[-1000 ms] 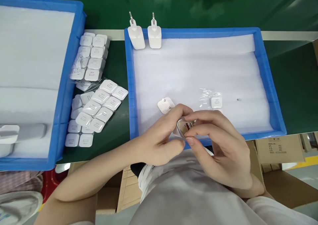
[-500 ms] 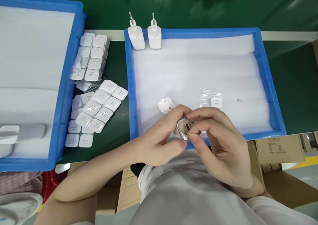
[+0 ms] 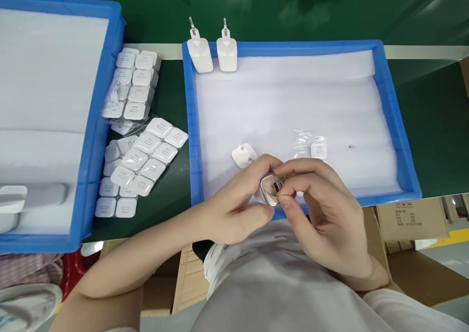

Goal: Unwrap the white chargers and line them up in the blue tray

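My left hand [image 3: 244, 202] is wrapped round a white charger housing [image 3: 264, 195], its open end facing right. In that opening show a metal USB port [image 3: 277, 187] and a pale yellowish edge [image 3: 270, 198]. My right hand [image 3: 322, 210] has its thumb and index finger pinched at the opening. What lies between those fingertips is small and mostly covered. Just beyond my left hand, a white plug piece with two round pins [image 3: 244, 155] rests on the foam. A white port cover in clear film [image 3: 318, 150] lies past my right fingers.
The blue tray [image 3: 193, 141] in front of me is lined with white foam. Two white plug chargers, one left [image 3: 200, 54] and one right [image 3: 227, 54], stand at its far left corner. Film-wrapped port covers [image 3: 146, 142] are piled left, by another blue tray [image 3: 97, 102]. Cardboard boxes [image 3: 412, 219] sit below.
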`<state>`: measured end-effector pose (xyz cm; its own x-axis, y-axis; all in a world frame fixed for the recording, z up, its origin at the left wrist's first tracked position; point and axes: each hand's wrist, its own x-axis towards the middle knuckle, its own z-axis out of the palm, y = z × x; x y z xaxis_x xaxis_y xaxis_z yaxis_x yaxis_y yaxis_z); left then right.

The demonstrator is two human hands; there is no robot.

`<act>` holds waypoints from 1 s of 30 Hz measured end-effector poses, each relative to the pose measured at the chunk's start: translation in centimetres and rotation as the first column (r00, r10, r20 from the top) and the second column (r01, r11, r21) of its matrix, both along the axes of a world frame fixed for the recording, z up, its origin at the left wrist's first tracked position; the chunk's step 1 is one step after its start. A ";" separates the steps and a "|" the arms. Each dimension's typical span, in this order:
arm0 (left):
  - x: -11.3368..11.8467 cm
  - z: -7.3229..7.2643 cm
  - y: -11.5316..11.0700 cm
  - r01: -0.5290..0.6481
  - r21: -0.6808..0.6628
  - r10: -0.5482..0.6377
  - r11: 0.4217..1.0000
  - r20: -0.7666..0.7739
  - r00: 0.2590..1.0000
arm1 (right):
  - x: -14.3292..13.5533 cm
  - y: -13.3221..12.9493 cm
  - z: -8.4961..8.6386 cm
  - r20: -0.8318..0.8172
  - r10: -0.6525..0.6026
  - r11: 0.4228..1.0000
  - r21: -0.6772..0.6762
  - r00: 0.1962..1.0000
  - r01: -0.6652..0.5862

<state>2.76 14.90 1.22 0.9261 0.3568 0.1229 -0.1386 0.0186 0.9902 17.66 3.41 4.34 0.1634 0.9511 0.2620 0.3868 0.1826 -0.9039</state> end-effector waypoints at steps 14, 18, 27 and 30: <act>0.0 0.7 0.1 0.003 -0.063 -0.005 0.998 -0.037 0.999 | 0.3 0.0 0.4 0.014 -0.028 0.999 -0.026 1.000 0.028; -0.2 0.7 0.2 0.042 -0.064 -0.041 0.997 0.023 0.999 | 1.2 -0.1 0.5 -0.217 -0.050 0.995 -0.093 0.975 0.030; -0.9 0.5 0.7 0.044 0.034 -0.045 0.998 0.044 0.998 | 8.1 -2.3 -0.7 0.355 -0.500 0.861 0.111 0.790 0.495; -1.1 0.6 0.7 0.021 0.039 -0.021 0.999 0.010 1.000 | 10.0 -3.4 -1.1 0.632 -0.318 0.927 0.050 0.707 0.373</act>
